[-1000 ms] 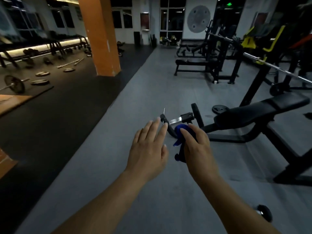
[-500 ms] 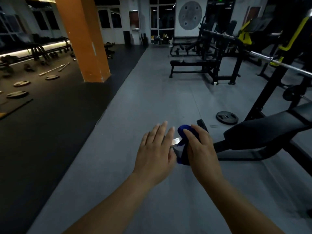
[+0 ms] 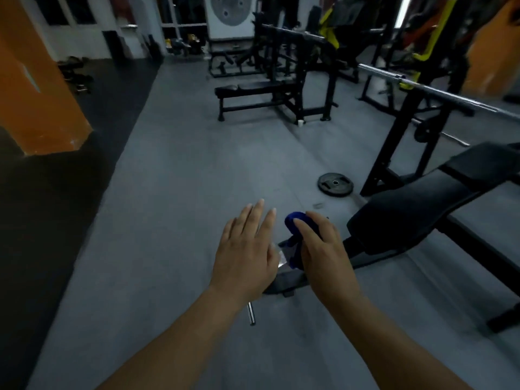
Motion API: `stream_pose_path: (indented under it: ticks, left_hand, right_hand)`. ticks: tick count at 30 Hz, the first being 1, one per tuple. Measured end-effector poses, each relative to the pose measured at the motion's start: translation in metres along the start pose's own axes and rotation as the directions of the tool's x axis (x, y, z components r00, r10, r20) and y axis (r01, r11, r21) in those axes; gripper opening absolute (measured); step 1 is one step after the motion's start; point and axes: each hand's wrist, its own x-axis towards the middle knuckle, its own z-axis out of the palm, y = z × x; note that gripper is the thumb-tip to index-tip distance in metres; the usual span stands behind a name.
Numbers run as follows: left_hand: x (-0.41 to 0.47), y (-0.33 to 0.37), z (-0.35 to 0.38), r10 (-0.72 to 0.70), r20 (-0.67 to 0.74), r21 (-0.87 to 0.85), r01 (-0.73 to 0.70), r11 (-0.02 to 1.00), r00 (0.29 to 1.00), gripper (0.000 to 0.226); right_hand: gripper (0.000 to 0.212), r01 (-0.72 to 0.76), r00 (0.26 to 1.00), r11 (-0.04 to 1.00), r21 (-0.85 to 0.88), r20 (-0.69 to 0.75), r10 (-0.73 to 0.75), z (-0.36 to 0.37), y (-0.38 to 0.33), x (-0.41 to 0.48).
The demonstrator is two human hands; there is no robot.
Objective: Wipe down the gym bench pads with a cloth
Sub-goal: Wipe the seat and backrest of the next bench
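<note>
While the right hand [image 3: 322,250] curls its grip round the blue cloth [image 3: 289,218], the left hand [image 3: 247,249] shows its grip flat and empty.

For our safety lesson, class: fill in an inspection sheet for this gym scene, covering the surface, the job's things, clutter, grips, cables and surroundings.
Surface: grey floor, dimly lit.
Job's things: blue cloth, bunched; black pad to its right, apart from the cloth.
Clutter: plate flat on the floor; metal rod near the left wrist.
Grips: left hand open, fingers straight; right hand holds the cloth.
Cables: nothing seen.
Surroundings: orange pillar; far bench; barbell on a rack.
</note>
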Motion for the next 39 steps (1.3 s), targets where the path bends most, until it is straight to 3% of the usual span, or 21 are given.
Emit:
stream_pose_path:
  ticks: [11,20,24,29,35,39]
  left_hand:
    - [0.228,-0.046,0.081,0.378,0.106,-0.107,-0.367,0.924,0.920,0.065]
    - [0.366,-0.066,0.154,0.532,0.200,-0.186,-0.501,0.845,0.823,0.066]
    - [0.417,-0.095,0.179,0.628,0.228,-0.257,-0.577,0.776,0.744,0.068]
    - [0.478,-0.142,0.212,0.767,0.161,-0.342,-0.694,0.634,0.622,0.065]
    - [0.523,-0.201,0.219,0.853,0.186,-0.404,-0.753,0.519,0.488,0.067]
    - [0.540,-0.220,0.210,0.878,0.187,-0.429,-0.768,0.476,0.440,0.068]
  right_hand:
    - [0.050,-0.331,0.936,0.926,-0.183,-0.185,0.298,0.065,0.080,0.138]
    - [0.049,-0.518,0.851,0.823,-0.235,-0.239,0.468,0.132,0.156,0.220]
    - [0.051,-0.588,0.807,0.761,-0.275,-0.268,0.527,0.163,0.158,0.256]
    - [0.051,-0.713,0.700,0.618,-0.331,-0.377,0.606,0.209,0.137,0.308]
    - [0.050,-0.819,0.574,0.463,-0.339,-0.464,0.675,0.241,0.094,0.351]
    - [0.052,-0.856,0.517,0.410,-0.314,-0.514,0.685,0.249,0.080,0.359]
